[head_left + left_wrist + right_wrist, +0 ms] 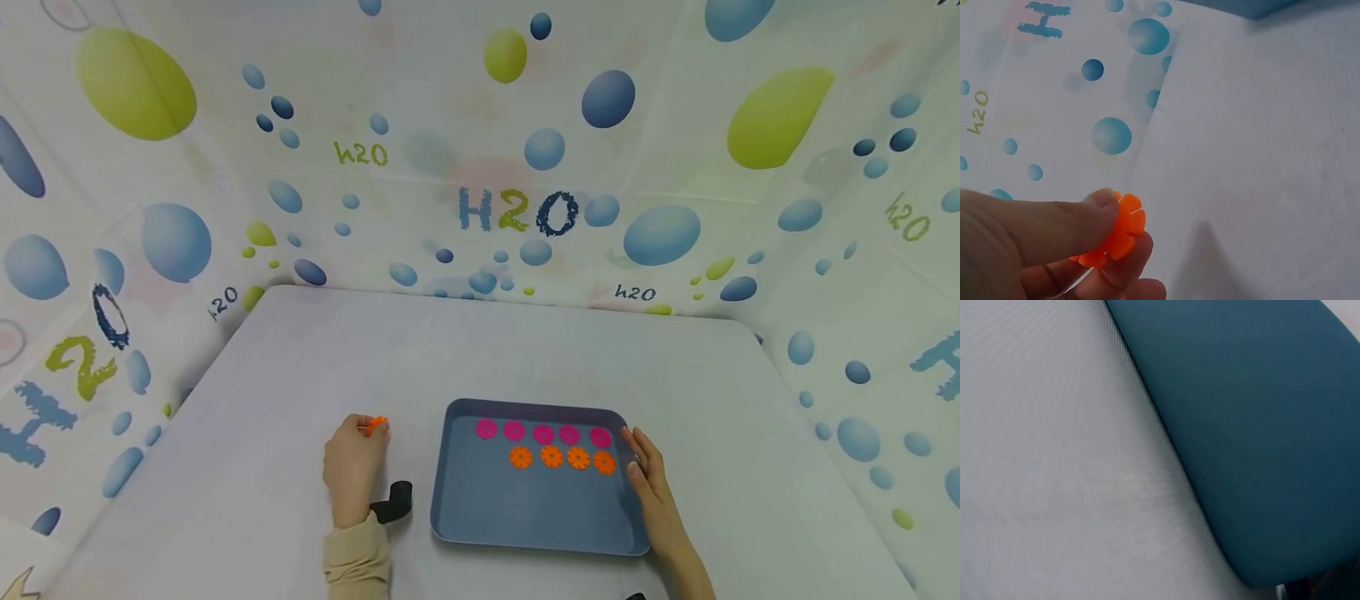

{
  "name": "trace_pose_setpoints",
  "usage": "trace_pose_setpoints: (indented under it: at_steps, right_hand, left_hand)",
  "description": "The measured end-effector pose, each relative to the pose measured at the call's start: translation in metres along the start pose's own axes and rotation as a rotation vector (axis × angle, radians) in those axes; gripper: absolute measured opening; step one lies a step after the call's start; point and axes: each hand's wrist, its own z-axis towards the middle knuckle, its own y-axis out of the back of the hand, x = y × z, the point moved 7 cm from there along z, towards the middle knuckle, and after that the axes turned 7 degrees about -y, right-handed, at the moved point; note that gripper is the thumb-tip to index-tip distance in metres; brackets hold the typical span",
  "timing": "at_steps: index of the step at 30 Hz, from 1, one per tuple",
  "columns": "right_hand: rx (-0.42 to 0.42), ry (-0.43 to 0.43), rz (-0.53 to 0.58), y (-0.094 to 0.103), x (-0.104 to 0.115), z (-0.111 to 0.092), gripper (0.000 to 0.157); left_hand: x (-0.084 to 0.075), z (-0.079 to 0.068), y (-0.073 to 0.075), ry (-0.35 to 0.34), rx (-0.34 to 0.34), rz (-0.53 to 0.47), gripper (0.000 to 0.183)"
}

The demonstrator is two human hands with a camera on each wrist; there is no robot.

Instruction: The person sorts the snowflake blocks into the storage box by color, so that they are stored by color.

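An orange flower-shaped plastic disc [1124, 230] is pinched between the thumb and fingers of my left hand [356, 462], left of the tray. A blue-grey rectangular tray [540, 517] lies on the white table. Along its far side runs a row of several pink discs [543, 434]. Nearer to me is a row of several orange flower discs [551, 456], whose left end stops short of the pink row's. My right hand [654, 492] rests at the tray's right rim with fingers fairly straight. In the right wrist view only the tray's side [1241, 437] and the table show; the hand is out of frame.
The white table [360, 350] reaches back to a curtain [420, 200] printed with bubbles and H2O lettering, which also hangs on both sides. A black strap-like piece [393, 502] sticks out beside my left wrist.
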Motion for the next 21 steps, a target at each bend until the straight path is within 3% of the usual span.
trace_pose_setpoints:
  at_steps: [10, 21]
  right_hand:
    - [-0.004, 0.000, -0.001, 0.001, 0.000, 0.000, 0.050]
    - [0.001, -0.016, -0.012, 0.001, -0.001, 0.001, 0.050]
  left_hand:
    - [-0.021, 0.005, -0.013, -0.013, 0.049, -0.292, 0.029]
    - [-0.043, 0.000, -0.029, -0.017, 0.118, -0.372, 0.029]
